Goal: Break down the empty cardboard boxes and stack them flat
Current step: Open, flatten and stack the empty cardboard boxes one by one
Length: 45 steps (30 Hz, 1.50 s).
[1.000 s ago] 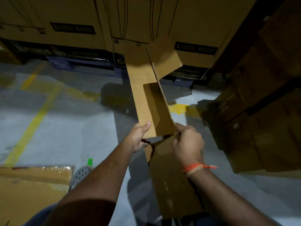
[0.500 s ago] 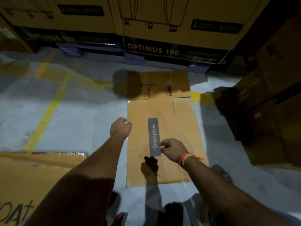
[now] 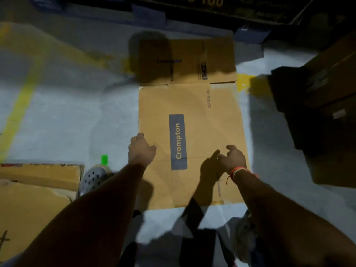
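A flattened brown cardboard box (image 3: 202, 120) with a blue "Crompton" label lies on the grey floor in front of me, its far flaps spread flat and in shadow. My left hand (image 3: 141, 149) hovers over the box's left edge, fingers loosely curled, nothing in it. My right hand (image 3: 233, 158), with an orange thread on the wrist, hangs above the box's near right part with fingers loosely spread and empty; its shadow falls on the cardboard just to its left.
Another flattened cardboard sheet (image 3: 34, 199) lies at the lower left. Beside it are a grey perforated shoe (image 3: 92, 180) and a green cap (image 3: 104, 158). Dark stacked boxes (image 3: 323, 105) stand at the right. Large cartons on blue pallets (image 3: 212, 4) line the far side. A yellow floor line (image 3: 21, 101) runs at the left.
One second ago both hands held the collapsed box upright in the air. It now lies flat on the floor, both hands have let go, and my view has tilted down.
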### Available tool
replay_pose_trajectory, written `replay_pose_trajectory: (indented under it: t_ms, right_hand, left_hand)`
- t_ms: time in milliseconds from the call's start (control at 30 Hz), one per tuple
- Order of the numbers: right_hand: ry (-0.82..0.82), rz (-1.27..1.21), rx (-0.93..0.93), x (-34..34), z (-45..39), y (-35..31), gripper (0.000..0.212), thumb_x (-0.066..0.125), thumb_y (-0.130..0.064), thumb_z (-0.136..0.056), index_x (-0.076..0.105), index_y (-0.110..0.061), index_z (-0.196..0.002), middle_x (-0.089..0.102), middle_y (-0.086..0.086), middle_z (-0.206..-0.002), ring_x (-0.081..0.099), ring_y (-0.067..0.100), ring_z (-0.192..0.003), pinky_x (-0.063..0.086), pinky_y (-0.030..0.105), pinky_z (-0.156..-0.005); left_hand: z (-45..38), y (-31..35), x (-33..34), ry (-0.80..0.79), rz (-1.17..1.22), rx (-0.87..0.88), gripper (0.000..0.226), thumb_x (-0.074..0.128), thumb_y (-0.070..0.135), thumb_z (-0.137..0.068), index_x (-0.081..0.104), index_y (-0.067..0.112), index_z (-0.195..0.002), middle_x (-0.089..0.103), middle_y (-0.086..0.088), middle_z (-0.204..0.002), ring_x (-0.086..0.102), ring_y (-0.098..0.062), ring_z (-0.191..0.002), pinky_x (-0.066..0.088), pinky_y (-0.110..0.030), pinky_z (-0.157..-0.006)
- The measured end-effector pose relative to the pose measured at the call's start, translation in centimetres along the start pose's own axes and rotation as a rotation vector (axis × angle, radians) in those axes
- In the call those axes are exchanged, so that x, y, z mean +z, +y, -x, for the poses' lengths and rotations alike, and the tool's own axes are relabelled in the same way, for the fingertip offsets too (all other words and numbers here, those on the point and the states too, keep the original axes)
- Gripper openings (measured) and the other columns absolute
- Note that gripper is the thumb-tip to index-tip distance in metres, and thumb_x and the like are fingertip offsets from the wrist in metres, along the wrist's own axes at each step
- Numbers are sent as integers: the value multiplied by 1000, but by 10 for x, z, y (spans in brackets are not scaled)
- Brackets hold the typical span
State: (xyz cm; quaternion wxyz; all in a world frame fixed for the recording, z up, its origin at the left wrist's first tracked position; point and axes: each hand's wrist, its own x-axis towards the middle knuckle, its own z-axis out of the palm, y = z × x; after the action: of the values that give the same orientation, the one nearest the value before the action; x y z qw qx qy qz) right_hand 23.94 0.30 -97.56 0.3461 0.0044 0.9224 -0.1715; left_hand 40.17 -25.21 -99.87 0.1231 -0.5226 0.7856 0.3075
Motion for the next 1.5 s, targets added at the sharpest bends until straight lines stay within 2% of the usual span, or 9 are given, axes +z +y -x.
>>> replay_pose_trajectory:
  t_ms: [233,400,600,800,900,1000,1167,1333,1500]
  right_hand:
    - [139,43,118,-3,-52,14,64,69,-31,-91,42,-9,-144,45,21,-140,47,42,-129,45,47,-107]
    - [145,25,253,-8,-81,54,68,73,-45,-83,48,-5,-132,54,22,-131,52,41,-123,47,53,-104]
    - [59,-52,235,-20,-85,65,40,80,-45,-81,61,-11,-87,66,14,-99,60,31,-87,55,44,-86]
    - [16,-193,270,-35,-79,68,55,84,-35,-79,65,-2,-119,66,17,-113,63,35,-100,51,38,-88]
    - [-117,-240,249,-44,-54,47,33,82,-15,-80,69,-5,-109,70,16,-106,66,32,-89,55,42,-91]
    - [-54,-113,73,-42,-26,20,38,69,-1,-82,64,-6,-120,68,16,-111,63,37,-104,51,42,-95]
    - [127,-97,-130,-33,44,-39,34,62,-4,-87,64,-8,-122,69,22,-115,62,43,-105,49,40,-90]
    - [120,-145,-240,-23,104,-118,41,60,-6,-88,63,-13,-128,71,18,-114,63,43,-106,53,48,-97]
    - [66,-90,-392,-1,169,-207,42,60,-5,-88,63,-10,-130,70,17,-116,63,41,-107,52,43,-96]
  left_hand:
    - [-17,0,53,67,31,-261,82,78,39,-86,36,3,-145,43,-23,-143,44,-40,-132,41,-47,-111]
    - [-24,-19,58,165,126,-382,72,88,45,-74,56,8,-127,58,-17,-126,59,-34,-118,55,-42,-92]
    - [-27,-40,51,103,352,-371,76,89,40,-75,51,10,-134,57,-13,-128,59,-30,-114,54,-37,-89]
    - [-27,-47,33,-101,567,-251,49,80,31,-86,66,4,-125,70,-12,-114,66,-31,-106,55,-40,-97]
    - [-22,-37,20,-144,573,-214,60,75,45,-77,70,4,-120,73,-17,-113,69,-35,-103,56,-48,-97]
    - [-15,-23,2,-85,408,-142,43,70,41,-92,72,6,-119,74,-15,-115,69,-35,-106,55,-48,-97]
    - [-5,-13,-68,70,350,-72,40,66,38,-97,71,5,-120,73,-16,-114,67,-39,-105,56,-47,-94]
    - [14,-34,-168,197,326,-102,38,63,34,-100,69,7,-125,71,-18,-117,66,-42,-107,54,-45,-95]
    - [39,-111,-255,311,320,-193,37,62,36,-99,70,8,-122,71,-18,-116,65,-42,-109,54,-44,-93]
